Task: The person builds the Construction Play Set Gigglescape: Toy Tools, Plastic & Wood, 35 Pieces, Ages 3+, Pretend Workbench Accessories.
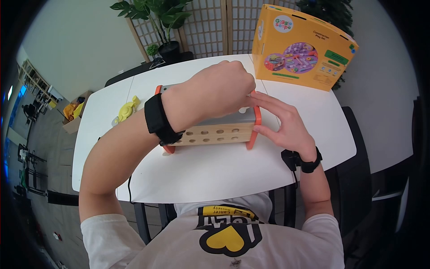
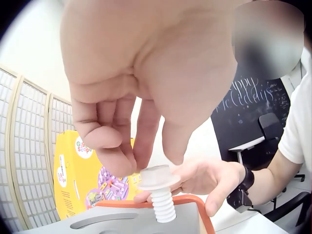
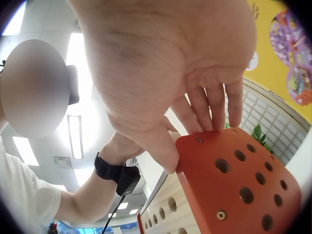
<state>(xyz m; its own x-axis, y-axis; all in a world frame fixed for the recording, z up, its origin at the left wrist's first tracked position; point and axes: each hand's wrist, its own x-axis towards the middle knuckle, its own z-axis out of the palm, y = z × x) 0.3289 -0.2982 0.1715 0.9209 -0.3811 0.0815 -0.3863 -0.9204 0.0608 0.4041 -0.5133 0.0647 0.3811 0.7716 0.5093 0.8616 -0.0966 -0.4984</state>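
My left hand [image 1: 219, 87] reaches across the toy workbench, palm down. Its thumb and fingertips pinch the hexagonal head of a white plastic toy bolt [image 2: 162, 197], whose threaded shank points down over the bench's grey top [image 2: 112, 223]. At the right end of the bench, my right hand [image 1: 284, 119] touches the orange-red end panel [image 3: 239, 180]. Its fingers stretch nearly straight along the panel's upper edge, and the thumb lies against the front corner. Below the grey top runs a wooden front board [image 1: 212, 133] with rows of round holes.
A yellow toy [image 1: 127, 110] with a clear part lies left of the bench on the white table [image 1: 210, 175]. Behind to the right stands a large yellow play set box [image 1: 304, 49]. A potted plant [image 1: 168, 49] and a lattice screen [image 1: 206, 31] are beyond the table.
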